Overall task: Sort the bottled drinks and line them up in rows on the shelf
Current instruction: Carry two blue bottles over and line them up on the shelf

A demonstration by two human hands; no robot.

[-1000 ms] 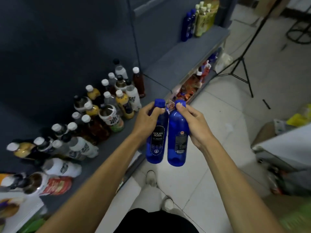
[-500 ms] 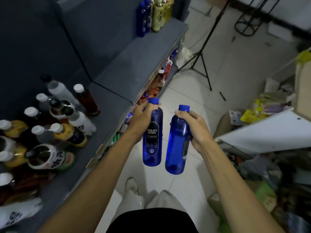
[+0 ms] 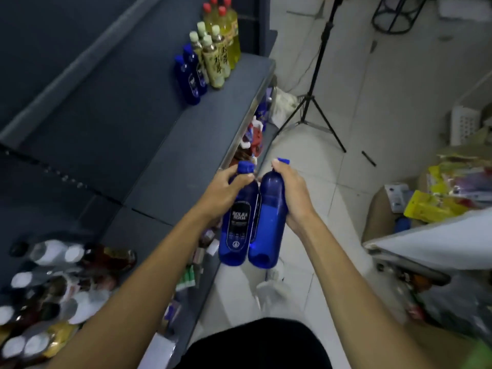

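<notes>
Two blue bottles hang side by side, touching along their sides, out in front of the person and just past the front edge of the dark grey shelf [image 3: 170, 161], above the pale tiled floor [image 3: 372, 102]. The left hand [image 3: 226, 193] grips the labelled blue bottle [image 3: 237, 225] around its shoulder and neck, thumb curled just under the blue cap, the dark label facing the camera. The right hand [image 3: 292, 193] grips the plain blue bottle [image 3: 267, 225] at its upper part, fingers wrapped round the neck so that the cap only peeks out above them. Both bottles hang roughly upright, bases down. Further along the shelf, against the back panel, stand two more shelved blue bottles [image 3: 190, 75] one behind the other, just beside a cluster of pale yellow tea bottles [image 3: 213, 59] with white caps, and behind those some yellow bottles with red caps [image 3: 229, 30]. At the near left end of the shelf lies a blurred jumble of mixed bottles [image 3: 53, 288], white-capped and amber, unsorted. Below the shelf edge a lower tier holds assorted goods, too blurred to name. On the floor to the right stands a black tripod [image 3: 314, 97], and further right a heap of coloured packets [image 3: 447, 193].
</notes>
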